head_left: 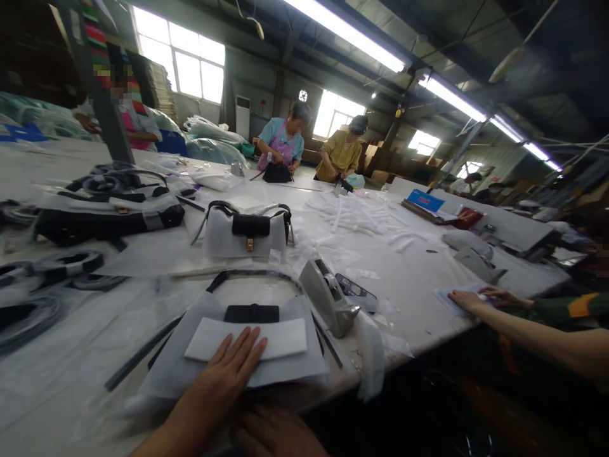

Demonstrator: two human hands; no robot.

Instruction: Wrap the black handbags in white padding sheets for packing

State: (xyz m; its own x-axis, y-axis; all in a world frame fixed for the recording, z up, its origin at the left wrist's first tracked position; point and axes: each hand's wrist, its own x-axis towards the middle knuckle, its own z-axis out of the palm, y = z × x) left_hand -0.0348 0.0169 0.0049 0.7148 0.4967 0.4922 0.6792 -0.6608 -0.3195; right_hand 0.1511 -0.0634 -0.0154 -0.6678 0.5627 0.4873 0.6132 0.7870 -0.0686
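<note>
A bag wrapped in white translucent paper (304, 371) lies before me, its dark strap (257, 274) looping behind and a dark flap (252, 313) showing. On top rests a folded white sheet (285, 336). My left hand (233, 368) is spread flat over this sheet, fingers stretched out and apart. Lower down, in shadow at the bag's near edge, is my right hand (276, 431); its fingers point left, look loosely extended and show nothing held. Just right of the bag stands a grey tape dispenser (328, 298), with a dark flat patterned object (354, 289) behind it.
Beyond stands another wrapped handbag (250, 235). Dark bags (109, 216) and coiled straps (71, 263) cover the left side. White strips (356, 212) are scattered farther back. A co-worker's hands (469, 299) work at the right; other people stand across the table.
</note>
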